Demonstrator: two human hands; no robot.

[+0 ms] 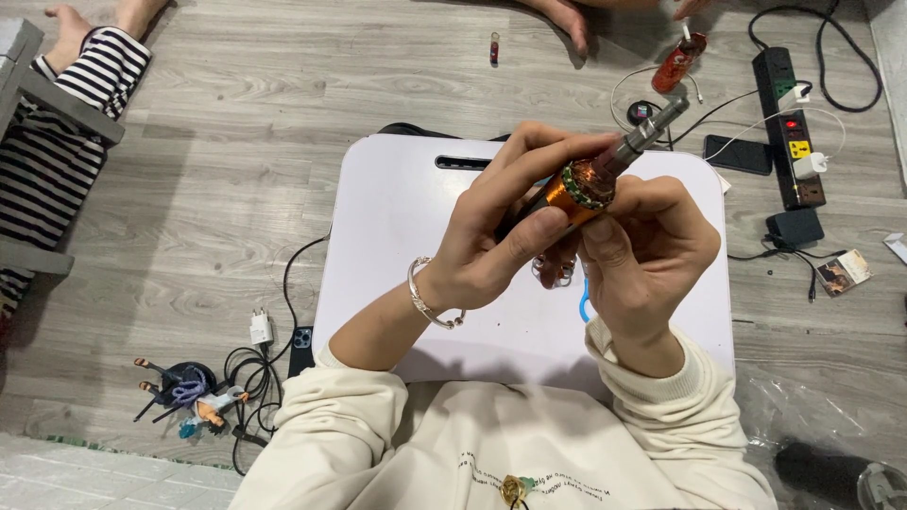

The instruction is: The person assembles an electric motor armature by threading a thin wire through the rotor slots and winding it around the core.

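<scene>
One small figurine [194,401] lies on the floor at far left by one white plug [261,330]. Over the one white lap table [397,227], the left hand [496,236] and right hand [647,250] both clamp a single copper-wound motor rotor [590,184], shaft pointing up-right. One black power strip [792,127] lies far right.

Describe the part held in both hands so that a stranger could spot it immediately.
Above the white lap table, the left hand and right hand grip a motor rotor. Unlike the cables and chargers lying on the floor, it has orange copper windings and a grey metal shaft pointing up-right.
</scene>
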